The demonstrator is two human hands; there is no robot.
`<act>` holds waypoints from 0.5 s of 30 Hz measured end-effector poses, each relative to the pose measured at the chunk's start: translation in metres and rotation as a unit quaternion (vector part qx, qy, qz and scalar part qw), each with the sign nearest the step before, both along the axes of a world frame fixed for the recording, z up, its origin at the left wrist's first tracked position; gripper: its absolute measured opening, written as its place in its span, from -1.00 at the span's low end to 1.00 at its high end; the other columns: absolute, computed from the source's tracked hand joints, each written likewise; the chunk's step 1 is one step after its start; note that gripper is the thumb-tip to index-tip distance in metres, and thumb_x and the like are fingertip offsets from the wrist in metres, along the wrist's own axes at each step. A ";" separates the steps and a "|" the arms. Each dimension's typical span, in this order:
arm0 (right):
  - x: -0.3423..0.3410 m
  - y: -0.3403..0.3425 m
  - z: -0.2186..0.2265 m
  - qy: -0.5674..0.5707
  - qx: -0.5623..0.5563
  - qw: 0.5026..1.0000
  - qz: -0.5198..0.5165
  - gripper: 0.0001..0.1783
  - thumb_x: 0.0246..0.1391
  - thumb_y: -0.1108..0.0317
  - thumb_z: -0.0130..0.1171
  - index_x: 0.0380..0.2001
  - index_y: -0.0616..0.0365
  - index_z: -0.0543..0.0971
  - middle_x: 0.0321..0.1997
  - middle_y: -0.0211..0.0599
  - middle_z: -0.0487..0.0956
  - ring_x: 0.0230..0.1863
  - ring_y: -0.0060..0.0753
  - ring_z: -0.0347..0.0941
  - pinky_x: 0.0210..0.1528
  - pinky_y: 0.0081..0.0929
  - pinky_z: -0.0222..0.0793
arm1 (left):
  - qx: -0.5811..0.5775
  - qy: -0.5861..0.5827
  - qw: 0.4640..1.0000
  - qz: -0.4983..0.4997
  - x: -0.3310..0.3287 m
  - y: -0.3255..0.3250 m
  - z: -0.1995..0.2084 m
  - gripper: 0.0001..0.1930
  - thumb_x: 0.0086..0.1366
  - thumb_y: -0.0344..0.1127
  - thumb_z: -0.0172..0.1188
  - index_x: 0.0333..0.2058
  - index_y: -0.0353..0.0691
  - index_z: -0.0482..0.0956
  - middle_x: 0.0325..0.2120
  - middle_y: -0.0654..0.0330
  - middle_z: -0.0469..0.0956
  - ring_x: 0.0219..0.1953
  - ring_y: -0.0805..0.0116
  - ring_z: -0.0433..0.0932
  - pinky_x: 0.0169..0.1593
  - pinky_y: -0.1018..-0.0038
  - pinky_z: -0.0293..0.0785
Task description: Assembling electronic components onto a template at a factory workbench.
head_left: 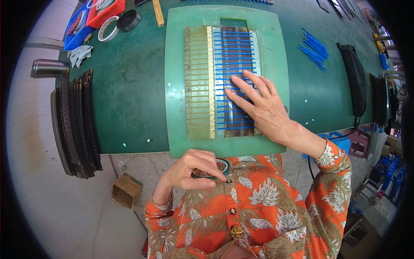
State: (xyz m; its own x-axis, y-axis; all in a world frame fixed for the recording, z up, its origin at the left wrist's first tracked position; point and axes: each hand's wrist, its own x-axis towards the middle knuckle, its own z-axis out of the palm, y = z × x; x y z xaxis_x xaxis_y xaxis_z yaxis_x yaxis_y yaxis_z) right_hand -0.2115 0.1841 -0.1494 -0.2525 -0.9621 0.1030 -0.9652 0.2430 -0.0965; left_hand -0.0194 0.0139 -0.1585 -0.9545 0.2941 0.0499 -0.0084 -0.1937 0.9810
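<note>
A pale green board [269,52] lies before me, bearing a slotted yellowish plate [196,82] with a narrow ruler-like strip [211,82] beside it. Several thin blue wires [235,52] run crosswise, evenly spaced, over a dark plate [237,133]. My right hand [267,108] rests on these wires, its fingers outstretched and spread, partly hiding the lower right ones. Close to my body, below the board's front edge, my left hand [194,169] is curled around a roll of green tape [223,166]. Its fingers hide part of the roll.
Loose blue wires [315,49] lie on the green table [129,95] at right, near a black elongated tool [352,77] with a cord. Far left are a blue bin [77,32], a red bin [110,9], and tape rolls [108,29]. Dark slotted strips [77,125] stack at the left edge.
</note>
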 end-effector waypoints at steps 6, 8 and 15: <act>0.012 0.008 -0.003 -0.011 -0.001 1.000 0.010 -0.33 -0.16 0.49 0.09 0.14 -0.02 0.36 0.31 -0.26 0.18 0.34 -0.07 0.02 0.27 -0.05 0.01 | -0.005 -0.007 1.000 -0.009 -0.001 -0.001 -0.001 -0.68 -0.08 -0.24 0.27 -0.35 -0.32 0.68 -0.60 0.18 0.52 -0.55 0.38 0.38 -0.48 0.48 0.25; 0.011 0.008 -0.004 -0.016 0.000 1.000 0.011 -0.33 -0.17 0.48 0.10 0.14 -0.02 0.36 0.31 -0.26 0.18 0.34 -0.07 0.02 0.28 -0.05 0.01 | -0.008 -0.005 1.000 -0.014 -0.003 -0.001 -0.001 -0.68 -0.07 -0.24 0.27 -0.35 -0.32 0.68 -0.60 0.18 0.52 -0.55 0.37 0.38 -0.48 0.48 0.25; 0.017 0.012 0.009 -0.063 0.000 0.998 0.030 -0.33 -0.18 0.45 0.12 0.13 -0.04 0.37 0.32 -0.28 0.17 0.35 -0.07 0.01 0.29 -0.04 -0.01 | -0.011 0.009 1.000 -0.010 0.000 0.000 -0.004 -0.69 -0.05 -0.24 0.26 -0.34 -0.31 0.68 -0.61 0.19 0.52 -0.55 0.37 0.38 -0.49 0.47 0.26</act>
